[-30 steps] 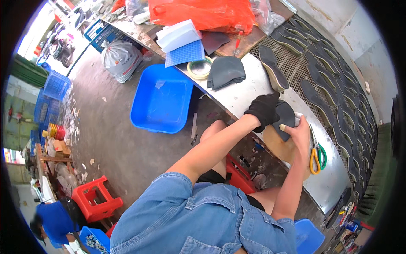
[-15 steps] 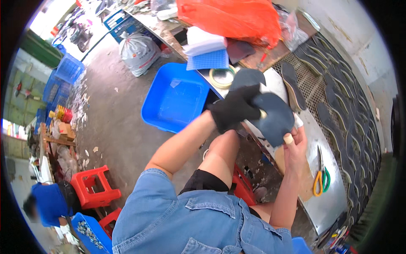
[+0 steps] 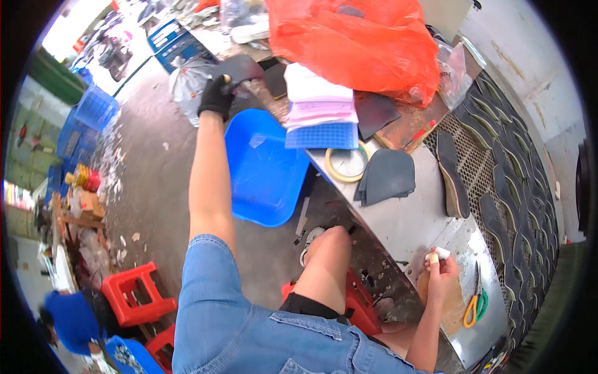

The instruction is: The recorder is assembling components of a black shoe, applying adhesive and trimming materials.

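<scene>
My left hand point(image 3: 218, 96), in a black glove, is stretched far out to the upper left. It grips the edge of a dark grey, rounded flat piece point(image 3: 240, 68) above the bench's far end. My right hand point(image 3: 441, 273) rests low over the metal bench top, its fingers loosely bent with nothing visible in them. White and beige covers wrap some of its fingertips. Beside it lie scissors point(image 3: 476, 304) with one orange and one green handle. A small stack of similar dark grey pieces point(image 3: 387, 177) lies on the bench, touching a tape roll point(image 3: 335, 173).
Below my left arm a blue tub point(image 3: 268, 199) stands on the floor. White and pink sheets point(image 3: 321, 100) and a big orange plastic bag point(image 3: 355, 43) cover the far bench. Dark soles point(image 3: 492, 230) line a mesh rack at right. A red stool point(image 3: 138, 294) and another person point(image 3: 75, 321) are lower left.
My left hand has swung from the bench to the far upper left with a dark piece. My right hand has released the piece and lowered toward the scissors. The stack now shows uncovered.
</scene>
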Available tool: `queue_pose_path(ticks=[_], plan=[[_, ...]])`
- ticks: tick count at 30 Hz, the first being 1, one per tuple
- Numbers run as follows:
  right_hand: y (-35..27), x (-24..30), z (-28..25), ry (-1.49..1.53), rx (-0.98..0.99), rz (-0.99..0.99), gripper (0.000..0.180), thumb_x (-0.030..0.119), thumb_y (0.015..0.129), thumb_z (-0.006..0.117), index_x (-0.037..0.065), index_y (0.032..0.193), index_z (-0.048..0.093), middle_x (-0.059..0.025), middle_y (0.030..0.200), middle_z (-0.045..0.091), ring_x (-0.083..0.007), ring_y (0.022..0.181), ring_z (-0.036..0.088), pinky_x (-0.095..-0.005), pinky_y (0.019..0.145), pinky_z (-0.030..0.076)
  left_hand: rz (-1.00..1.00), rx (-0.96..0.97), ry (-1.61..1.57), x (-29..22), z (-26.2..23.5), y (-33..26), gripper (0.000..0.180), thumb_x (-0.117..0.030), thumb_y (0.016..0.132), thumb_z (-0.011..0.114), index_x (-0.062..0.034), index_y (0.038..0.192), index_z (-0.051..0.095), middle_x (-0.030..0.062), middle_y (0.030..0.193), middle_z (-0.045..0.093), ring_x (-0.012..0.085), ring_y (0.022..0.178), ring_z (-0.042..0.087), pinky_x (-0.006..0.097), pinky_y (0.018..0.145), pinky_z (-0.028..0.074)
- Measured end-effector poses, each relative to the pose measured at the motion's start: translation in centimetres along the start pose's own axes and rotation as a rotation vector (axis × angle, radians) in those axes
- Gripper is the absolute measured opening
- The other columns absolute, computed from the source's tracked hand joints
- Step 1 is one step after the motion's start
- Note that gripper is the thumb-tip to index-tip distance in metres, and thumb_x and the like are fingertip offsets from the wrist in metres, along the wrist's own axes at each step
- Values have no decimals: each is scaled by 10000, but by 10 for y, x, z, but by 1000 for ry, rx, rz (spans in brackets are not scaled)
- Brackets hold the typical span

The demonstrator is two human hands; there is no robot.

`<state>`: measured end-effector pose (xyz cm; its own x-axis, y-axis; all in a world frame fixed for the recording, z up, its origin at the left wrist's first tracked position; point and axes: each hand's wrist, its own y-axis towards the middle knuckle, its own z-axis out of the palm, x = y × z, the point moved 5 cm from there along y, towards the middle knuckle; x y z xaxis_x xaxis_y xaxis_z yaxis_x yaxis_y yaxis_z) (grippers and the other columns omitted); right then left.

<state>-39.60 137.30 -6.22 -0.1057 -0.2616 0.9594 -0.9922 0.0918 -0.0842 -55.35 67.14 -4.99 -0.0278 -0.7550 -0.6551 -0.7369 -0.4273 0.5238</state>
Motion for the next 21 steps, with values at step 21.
queue_pose_path(ticks=[21], plan=[[91, 85, -3, -805, -379, -456, 812, 400, 674, 748, 10, 1308, 423, -180, 1096, 540, -362, 1077, 473, -440, 919, 390, -163, 74, -427, -182, -14, -85, 287, -196, 923, 556, -43, 1159, 608, 12, 1013, 639, 68, 793, 557, 210, 665, 422]])
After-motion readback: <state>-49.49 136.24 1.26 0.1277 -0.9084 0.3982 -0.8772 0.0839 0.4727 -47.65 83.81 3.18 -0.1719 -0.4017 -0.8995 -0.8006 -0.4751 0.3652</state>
